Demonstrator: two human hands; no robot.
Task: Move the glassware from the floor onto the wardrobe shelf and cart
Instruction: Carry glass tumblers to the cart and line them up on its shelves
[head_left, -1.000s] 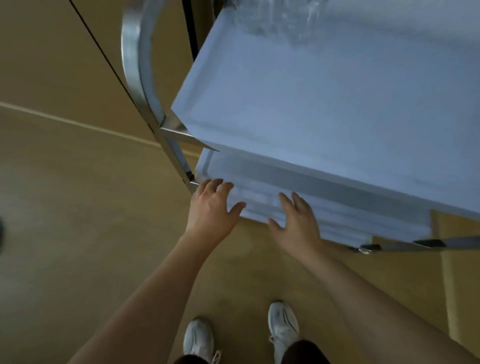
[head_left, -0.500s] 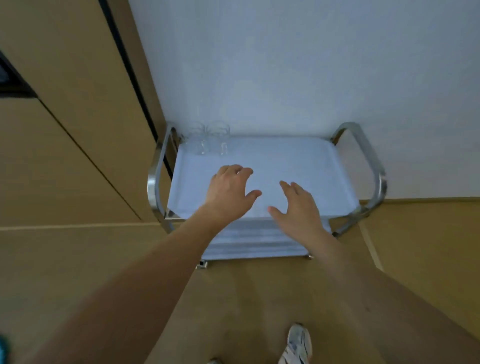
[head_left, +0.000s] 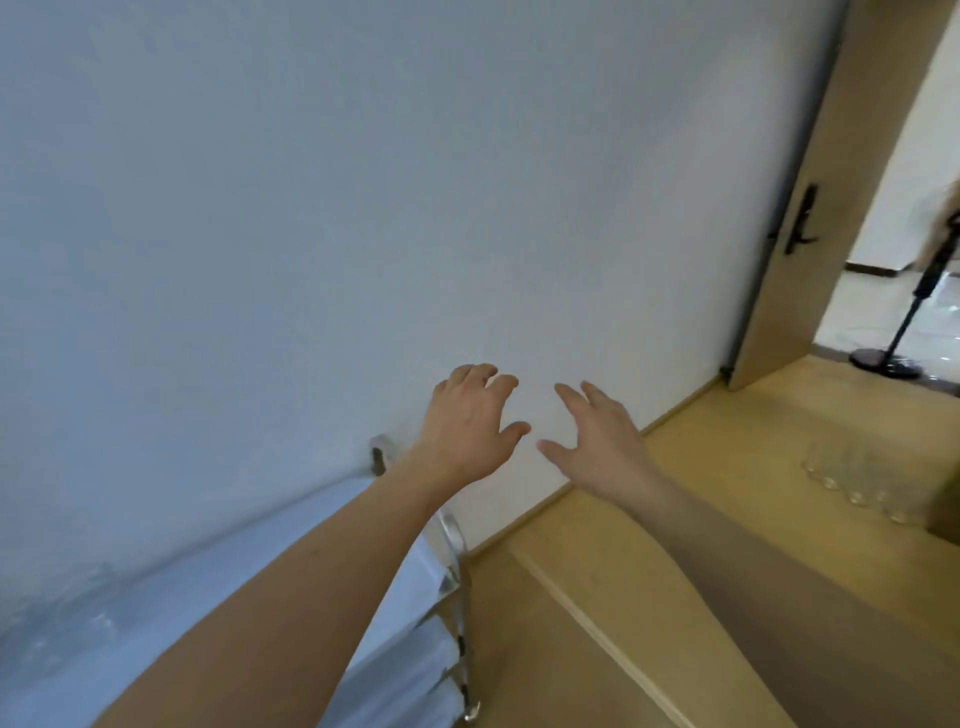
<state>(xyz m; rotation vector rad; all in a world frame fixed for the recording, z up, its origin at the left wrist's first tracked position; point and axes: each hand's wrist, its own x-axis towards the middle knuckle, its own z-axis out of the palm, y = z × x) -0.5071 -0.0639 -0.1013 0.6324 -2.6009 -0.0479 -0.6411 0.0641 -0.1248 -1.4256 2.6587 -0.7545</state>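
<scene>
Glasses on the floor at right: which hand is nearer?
Right. The right hand is raised, empty, left of the floor glasses with bare floor between. The left hand is further left, above the cart end.

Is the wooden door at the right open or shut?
Open. The door is swung away from its frame, and the tiled room behind, with a black stand, is visible.
</scene>
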